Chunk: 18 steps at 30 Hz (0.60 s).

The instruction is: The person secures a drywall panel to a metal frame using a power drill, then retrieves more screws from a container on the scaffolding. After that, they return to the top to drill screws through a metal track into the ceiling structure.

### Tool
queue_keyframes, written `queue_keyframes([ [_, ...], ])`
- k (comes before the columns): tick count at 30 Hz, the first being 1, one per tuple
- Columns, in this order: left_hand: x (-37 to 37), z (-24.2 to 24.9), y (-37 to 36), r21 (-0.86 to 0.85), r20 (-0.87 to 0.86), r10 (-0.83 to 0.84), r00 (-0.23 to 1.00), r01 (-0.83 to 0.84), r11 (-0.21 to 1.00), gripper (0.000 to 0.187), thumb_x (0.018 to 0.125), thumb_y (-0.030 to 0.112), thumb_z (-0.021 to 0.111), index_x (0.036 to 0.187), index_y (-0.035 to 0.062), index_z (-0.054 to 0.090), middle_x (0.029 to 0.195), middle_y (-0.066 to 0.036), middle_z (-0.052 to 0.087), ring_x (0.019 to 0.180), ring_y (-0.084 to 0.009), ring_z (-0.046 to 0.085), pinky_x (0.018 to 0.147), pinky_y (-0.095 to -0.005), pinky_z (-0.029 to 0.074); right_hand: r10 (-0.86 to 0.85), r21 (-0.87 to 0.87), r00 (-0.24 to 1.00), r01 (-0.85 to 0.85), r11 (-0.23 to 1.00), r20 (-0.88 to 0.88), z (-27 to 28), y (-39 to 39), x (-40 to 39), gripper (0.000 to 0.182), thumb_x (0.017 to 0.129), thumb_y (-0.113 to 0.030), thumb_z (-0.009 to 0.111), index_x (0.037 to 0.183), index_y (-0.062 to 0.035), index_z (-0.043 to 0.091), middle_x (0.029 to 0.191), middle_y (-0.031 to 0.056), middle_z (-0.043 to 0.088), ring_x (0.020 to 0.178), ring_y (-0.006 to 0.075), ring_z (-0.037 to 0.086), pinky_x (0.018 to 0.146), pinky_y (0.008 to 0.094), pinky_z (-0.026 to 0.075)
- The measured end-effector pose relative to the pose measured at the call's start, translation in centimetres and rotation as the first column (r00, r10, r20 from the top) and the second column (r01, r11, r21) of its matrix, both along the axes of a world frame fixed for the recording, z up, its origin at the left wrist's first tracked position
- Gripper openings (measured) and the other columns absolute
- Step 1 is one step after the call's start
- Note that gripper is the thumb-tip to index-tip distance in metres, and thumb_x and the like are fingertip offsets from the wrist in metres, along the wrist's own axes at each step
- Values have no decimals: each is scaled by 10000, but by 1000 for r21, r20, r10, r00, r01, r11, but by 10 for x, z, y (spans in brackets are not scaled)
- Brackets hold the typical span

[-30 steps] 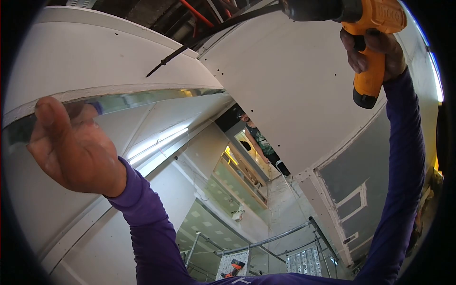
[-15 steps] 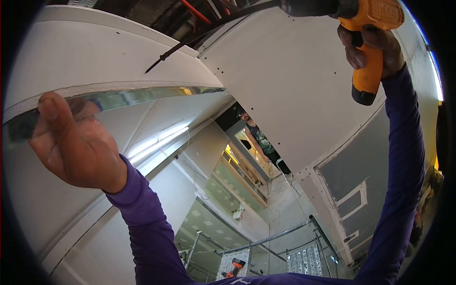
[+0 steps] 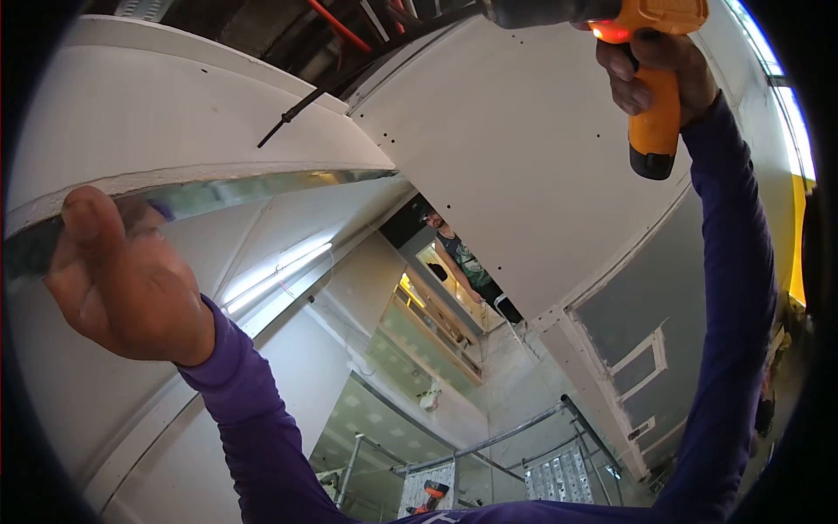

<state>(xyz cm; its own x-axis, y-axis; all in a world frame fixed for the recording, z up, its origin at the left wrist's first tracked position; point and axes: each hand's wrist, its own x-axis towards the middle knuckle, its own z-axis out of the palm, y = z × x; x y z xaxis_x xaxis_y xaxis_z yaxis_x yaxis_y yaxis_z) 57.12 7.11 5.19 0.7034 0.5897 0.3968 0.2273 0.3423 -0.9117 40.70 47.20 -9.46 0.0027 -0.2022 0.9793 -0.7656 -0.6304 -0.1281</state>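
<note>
My right hand is wrapped around the grip of an orange cordless drill, and a red light glows near its trigger. A long dark bit runs leftward from the chuck, with what looks like a screw at its end. That tip lies in front of the white panel; whether it touches cannot be told. Along the panel's lower edge runs a shiny metal strip. My left hand grips this strip at its left end, thumb up across the edge, other fingers partly hidden.
A large white board with screw marks fills the upper right. Far below, a person stands beyond its edge. Scaffold rails and a second orange-and-black drill on a platform are underneath. A tube light glows at left.
The red light on the drill has come on. Drill, right hand and bit tip sit slightly further left in view, as the whole scene shifts a little. The left hand keeps its hold.
</note>
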Motion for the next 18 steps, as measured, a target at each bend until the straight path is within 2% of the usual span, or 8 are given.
queue_keyframes([
  [2, -1, 2, -2, 4, 233, -139, 963, 142, 990, 147, 889, 11, 651, 1014, -67, 656, 708, -120, 591, 627, -123, 589, 427, -227, 436, 26, 24, 1000, -27, 999, 12, 1, -1, 2, 312, 795, -110, 687, 1080, -26, 593, 816, 128, 667, 554, 190, 645, 544, 341, 585],
  [4, -2, 4, -4, 3, 71, -60, 996, 60, 998, 135, 887, 7, 651, 995, -74, 653, 715, -127, 602, 637, -120, 591, 459, -232, 453, -15, 12, 999, 15, 1000, 36, 2, -5, 8, 319, 790, -116, 694, 1080, -27, 596, 804, 117, 662, 559, 187, 644, 553, 330, 583],
  [6, -4, 4, -4, 50, -236, 117, 965, -109, 993, 103, 881, 1, 656, 944, -80, 646, 717, -132, 614, 645, -116, 591, 494, -246, 470, -123, -36, 989, 127, 991, 77, -1, -12, 20, 317, 788, -127, 702, 1074, -33, 600, 782, 104, 654, 555, 180, 637, 555, 318, 579],
  [8, -4, 2, -1, 81, -323, 166, 932, -148, 986, 101, 885, 17, 657, 897, -82, 644, 706, -126, 616, 644, -111, 579, 535, -251, 469, -238, -15, 970, 238, 971, 43, -4, -4, 10, 460, 836, -258, 661, 1192, 4, 532, 780, 43, 615, 499, 114, 583, 514, 267, 531],
  [9, -4, 1, 3, 58, -231, 99, 968, -88, 994, 118, 893, 36, 655, 885, -81, 646, 694, -118, 611, 639, -108, 567, 559, -247, 460, -292, -6, 956, 292, 956, 27, -4, -2, 6, 541, 860, -323, 641, 1251, 23, 498, 779, 13, 595, 471, 80, 556, 493, 242, 507],
  [12, 5, -4, 13, 7, 114, -14, 993, 14, 1000, 212, 915, 115, 646, 821, -75, 643, 678, -97, 596, 625, -99, 518, 603, -237, 419, -283, -1, 958, 283, 959, 43, 3, -4, 8, 562, 852, -332, 657, 1248, 37, 509, 709, -9, 563, 450, 76, 528, 469, 243, 483],
  [14, 5, -8, 22, 28, 228, -65, 972, 60, 998, 286, 928, 167, 633, 769, -70, 631, 667, -83, 581, 618, -93, 486, 621, -230, 388, -278, 0, 960, 278, 961, 27, 4, -5, 8, 566, 853, -328, 656, 1252, 44, 503, 709, -5, 559, 445, 79, 524, 468, 246, 484],
  [18, 3, -10, 27, 46, 202, -64, 977, 56, 997, 350, 943, 194, 603, 706, -63, 606, 644, -70, 565, 613, -87, 462, 627, -221, 358, -307, -12, 951, 308, 951, 40, 8, -7, 9, 556, 852, -317, 657, 1240, 53, 509, 711, 5, 560, 444, 87, 527, 465, 253, 485],
])
